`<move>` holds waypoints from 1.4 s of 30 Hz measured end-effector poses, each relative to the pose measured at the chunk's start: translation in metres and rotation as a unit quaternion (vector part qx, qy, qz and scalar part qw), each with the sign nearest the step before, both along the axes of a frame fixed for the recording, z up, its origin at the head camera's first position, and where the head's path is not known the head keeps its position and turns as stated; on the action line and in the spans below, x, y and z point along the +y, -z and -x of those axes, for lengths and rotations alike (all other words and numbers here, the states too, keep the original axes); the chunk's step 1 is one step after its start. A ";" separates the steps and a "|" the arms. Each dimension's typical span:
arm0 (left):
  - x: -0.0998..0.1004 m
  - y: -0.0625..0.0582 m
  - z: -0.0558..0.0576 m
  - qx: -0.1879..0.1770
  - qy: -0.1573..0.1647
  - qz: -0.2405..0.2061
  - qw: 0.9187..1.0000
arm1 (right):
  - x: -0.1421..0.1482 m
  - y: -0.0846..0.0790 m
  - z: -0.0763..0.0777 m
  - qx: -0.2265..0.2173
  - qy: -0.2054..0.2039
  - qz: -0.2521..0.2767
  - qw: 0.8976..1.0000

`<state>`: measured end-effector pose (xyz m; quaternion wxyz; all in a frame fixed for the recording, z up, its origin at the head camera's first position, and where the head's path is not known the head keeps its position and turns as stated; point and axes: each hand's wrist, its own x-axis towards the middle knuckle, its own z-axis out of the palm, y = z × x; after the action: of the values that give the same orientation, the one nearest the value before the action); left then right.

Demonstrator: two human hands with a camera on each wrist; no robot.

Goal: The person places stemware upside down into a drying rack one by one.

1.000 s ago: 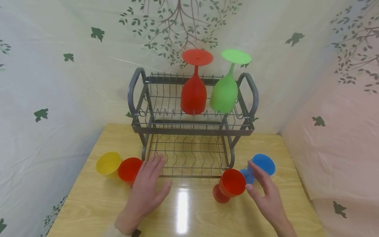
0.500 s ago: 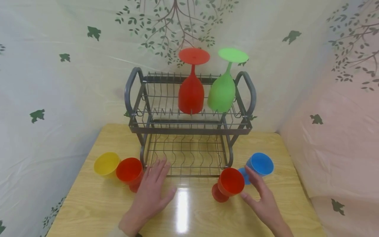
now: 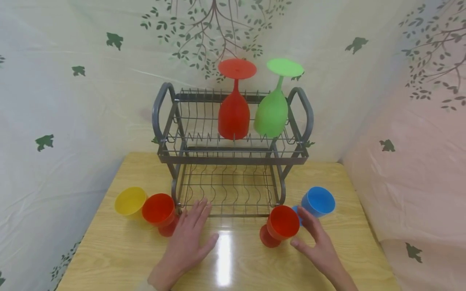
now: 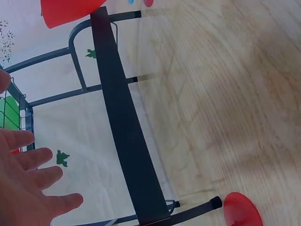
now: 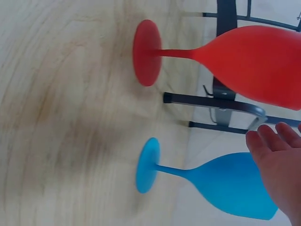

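On the wooden table, my left hand [image 3: 189, 244] is held with fingers extended in front of the rack, beside a red plastic goblet [image 3: 158, 210]; its palm and spread fingers also appear in the left wrist view. A yellow goblet [image 3: 130, 201] stands left of that one. My right hand [image 3: 317, 241] holds nothing; its thumb and index finger are apart, close to the right side of a second red goblet [image 3: 283, 223]. Behind the right fingertips is a blue goblet [image 3: 318, 201], its foot partly hidden. In the right wrist view, the red goblet [image 5: 254, 61] and blue goblet [image 5: 230, 186] both stand upright.
A dark two-tier dish rack [image 3: 233, 161] stands at the back. On its upper tier, a red goblet [image 3: 234, 115] and a green goblet [image 3: 272, 115] rest upside down. The lower wire tier [image 3: 229, 186] holds nothing. A leaf-printed curtain [image 3: 73, 109] surrounds the table.
My right hand has shifted slightly left and down, toward the front red goblet. The left hand has drifted a little right, uncovering more of the left red goblet. The view has shifted slightly.
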<state>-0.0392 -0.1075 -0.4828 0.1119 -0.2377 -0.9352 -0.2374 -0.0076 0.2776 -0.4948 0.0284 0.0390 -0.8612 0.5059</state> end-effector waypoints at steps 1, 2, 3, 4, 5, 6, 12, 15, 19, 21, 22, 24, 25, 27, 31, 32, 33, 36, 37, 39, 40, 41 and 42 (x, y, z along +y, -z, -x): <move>0.000 0.001 0.000 0.003 0.000 0.000 1.000 | 0.001 0.002 0.001 0.001 -0.004 0.006 1.000; 0.000 0.001 -0.001 0.007 0.000 0.000 1.000 | 0.001 0.005 0.001 0.001 -0.006 0.012 1.000; 0.000 0.002 -0.001 0.010 0.000 0.000 1.000 | 0.002 0.007 0.002 0.002 -0.010 0.018 1.000; -0.001 0.003 -0.001 0.013 -0.001 0.000 1.000 | 0.002 0.009 0.003 0.002 -0.013 0.021 1.000; -0.001 0.004 -0.001 0.015 -0.001 -0.001 1.000 | 0.003 0.011 0.003 -0.001 -0.014 0.022 1.000; -0.001 0.004 -0.002 0.016 -0.001 -0.002 1.000 | 0.003 0.013 0.004 -0.004 -0.015 0.026 1.000; -0.003 0.006 -0.003 0.012 -0.007 -0.004 1.000 | 0.003 0.021 0.006 -0.029 -0.017 0.040 0.999; -0.004 0.007 -0.004 0.019 -0.006 -0.007 1.000 | 0.003 0.024 0.008 -0.039 -0.021 0.051 0.998; -0.004 0.009 -0.005 0.027 -0.005 -0.013 1.000 | 0.002 0.027 0.010 -0.058 -0.021 0.064 0.996; -0.005 0.009 -0.005 0.028 -0.005 -0.014 0.999 | 0.002 0.027 0.010 -0.072 -0.019 0.065 0.995; -0.005 0.010 -0.005 0.028 -0.005 -0.015 0.999 | 0.001 0.027 0.010 -0.078 -0.018 0.065 0.995; -0.005 0.009 -0.005 0.027 -0.005 -0.016 0.999 | 0.000 0.027 0.010 -0.090 -0.017 0.066 0.994; -0.005 0.009 -0.005 0.027 -0.006 -0.016 1.000 | 0.000 0.027 0.010 -0.096 -0.018 0.066 0.993; -0.006 0.009 -0.006 0.025 -0.006 -0.016 1.000 | -0.001 0.027 0.010 -0.102 -0.020 0.068 0.992; -0.006 0.009 -0.006 0.021 -0.007 -0.012 1.000 | -0.002 0.027 0.011 -0.112 -0.020 0.072 0.991; -0.006 0.009 -0.006 0.021 -0.007 -0.011 1.000 | -0.002 0.027 0.011 -0.114 -0.020 0.073 0.991; -0.007 0.009 -0.006 0.020 -0.007 -0.010 1.000 | -0.003 0.028 0.011 -0.116 -0.020 0.074 0.990; -0.007 0.009 -0.006 0.021 -0.007 -0.011 1.000 | -0.004 0.029 0.011 -0.122 -0.019 0.076 0.990; -0.007 0.009 -0.006 0.022 -0.007 -0.012 1.000 | -0.004 0.029 0.011 -0.123 -0.019 0.076 0.989; -0.008 0.008 -0.006 0.021 -0.007 -0.012 1.000 | -0.005 0.029 0.011 -0.126 -0.017 0.074 0.989; -0.008 0.008 -0.007 0.021 -0.007 -0.012 1.000 | -0.005 0.029 0.011 -0.127 -0.015 0.072 0.989; -0.008 0.009 -0.007 0.020 -0.007 -0.012 1.000 | -0.006 0.029 0.011 -0.130 -0.014 0.071 0.989; -0.008 0.009 -0.007 0.019 -0.006 -0.012 1.000 | -0.006 0.028 0.011 -0.131 -0.013 0.070 0.989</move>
<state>-0.0326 -0.1160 -0.4916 0.1339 -0.2347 -0.9315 -0.2435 -0.0184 0.2713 -0.5229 -0.0888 -0.0190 -0.8193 0.5661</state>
